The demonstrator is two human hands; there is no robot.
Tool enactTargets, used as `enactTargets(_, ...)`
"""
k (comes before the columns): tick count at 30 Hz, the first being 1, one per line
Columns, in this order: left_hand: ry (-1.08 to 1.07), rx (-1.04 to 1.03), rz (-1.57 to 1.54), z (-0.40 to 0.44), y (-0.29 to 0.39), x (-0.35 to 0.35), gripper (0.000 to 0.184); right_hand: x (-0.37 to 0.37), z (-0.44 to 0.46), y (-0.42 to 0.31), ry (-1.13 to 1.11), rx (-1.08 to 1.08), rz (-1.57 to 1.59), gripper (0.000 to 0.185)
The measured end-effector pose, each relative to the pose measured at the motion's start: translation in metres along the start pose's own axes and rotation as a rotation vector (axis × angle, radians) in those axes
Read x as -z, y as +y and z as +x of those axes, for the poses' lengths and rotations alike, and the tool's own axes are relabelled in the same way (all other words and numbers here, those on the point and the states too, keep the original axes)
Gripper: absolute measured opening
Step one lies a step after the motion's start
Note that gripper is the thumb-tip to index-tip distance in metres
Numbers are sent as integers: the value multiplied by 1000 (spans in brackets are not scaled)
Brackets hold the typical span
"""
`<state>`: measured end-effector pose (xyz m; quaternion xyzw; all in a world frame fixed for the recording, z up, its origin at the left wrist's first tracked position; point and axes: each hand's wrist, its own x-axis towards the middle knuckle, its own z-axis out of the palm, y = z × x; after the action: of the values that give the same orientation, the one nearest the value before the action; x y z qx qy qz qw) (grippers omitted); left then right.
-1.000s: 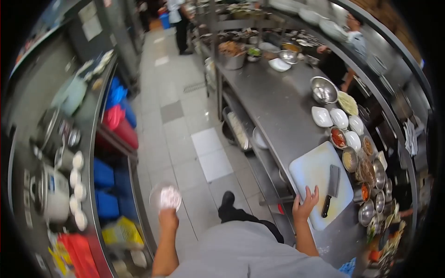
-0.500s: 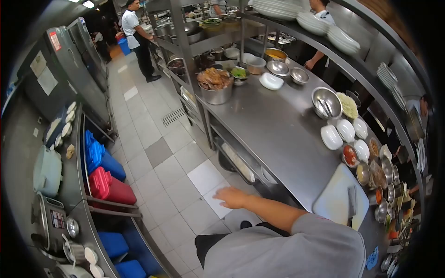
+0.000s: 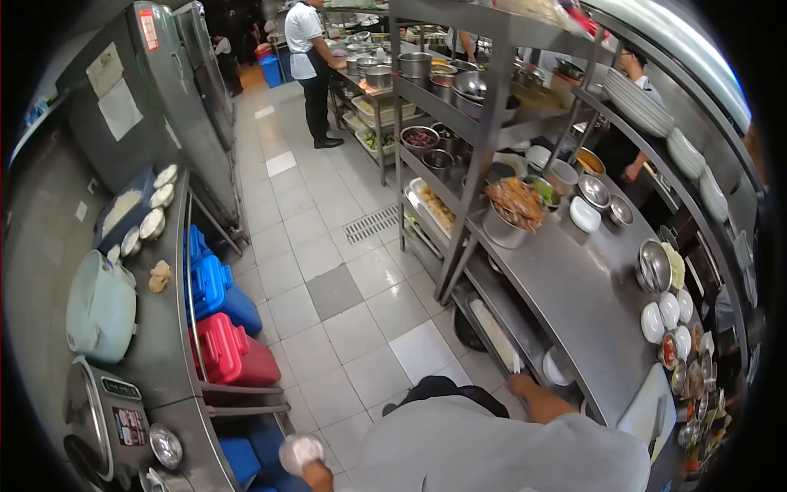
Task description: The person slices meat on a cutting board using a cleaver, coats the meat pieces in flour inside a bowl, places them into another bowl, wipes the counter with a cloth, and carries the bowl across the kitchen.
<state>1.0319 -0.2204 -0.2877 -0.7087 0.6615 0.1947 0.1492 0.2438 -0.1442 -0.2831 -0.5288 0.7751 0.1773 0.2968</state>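
My left hand (image 3: 317, 475), low in the view, grips a small round bowl (image 3: 296, 464) with pale pinkish-white contents (image 3: 307, 448). It is beside the left counter. My right hand (image 3: 525, 384) reaches to the lower shelf under the steel worktable. Its fingers are curled by the near end of a long tray of white food (image 3: 492, 330). A slim white piece (image 3: 516, 362) shows at the fingertips; whether it is a utensil or part of the tray I cannot make out. Just right of that hand, white dishes (image 3: 558, 366) sit on the shelf.
The steel worktable (image 3: 566, 283) carries a pot of browned meat (image 3: 514, 211), bowls and a cutting board (image 3: 648, 410) with a knife. A steel rack post (image 3: 479, 156) rises at its end. Left are a counter (image 3: 168, 328), red bin (image 3: 234, 348) and blue bins. A person (image 3: 310, 74) stands ahead.
My right hand has gone from outstretched over the floor to the lower shelf on the right. My left hand has come into view with the bowl. The view has swung left.
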Motion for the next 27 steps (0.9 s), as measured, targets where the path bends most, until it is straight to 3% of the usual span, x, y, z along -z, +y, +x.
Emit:
enactTargets(1, 87, 120, -37, 24, 26, 61, 23, -1, 7, -11, 22, 60, 27, 48)
enactTargets(5, 342, -14, 5, 170, 67, 202, 23, -2, 41, -72, -190, 27, 116, 57)
enactTargets(6, 344, -30, 20, 202, 72, 213, 23, 13, 45, -89, -262, -21, 140, 58)
enactTargets(8, 660, -70, -130, 265, 95, 234, 24, 30, 79, -113, -333, -72, 182, 59)
enactTargets(9, 688, -101, -160, 287, 106, 244, 25, 34, 103, -116, -394, -52, 134, 59)
enactTargets(11, 608, -67, -183, 325, 133, 253, 23, 46, 153, -119, -461, -32, 95, 60)
enactTargets(13, 428, -30, -202, 352, 145, 264, 20, 66, 204, -129, -357, -116, 127, 61)
enactTargets(16, 192, 50, -180, 383, 148, 276, 17, 152, 280, -167, -302, -259, 193, 59)
enactTargets(19, 76, 135, -185, 412, 143, 289, 17, 227, 396, -200, -224, -234, 148, 63)
enactTargets(25, 16, 225, -230, 536, 150, 345, 16, 498, 542, -344, 38, -97, 242, 51)
enactTargets(27, 21, 228, -241, 597, 157, 368, 16, 552, 595, -378, 120, -86, 289, 51)
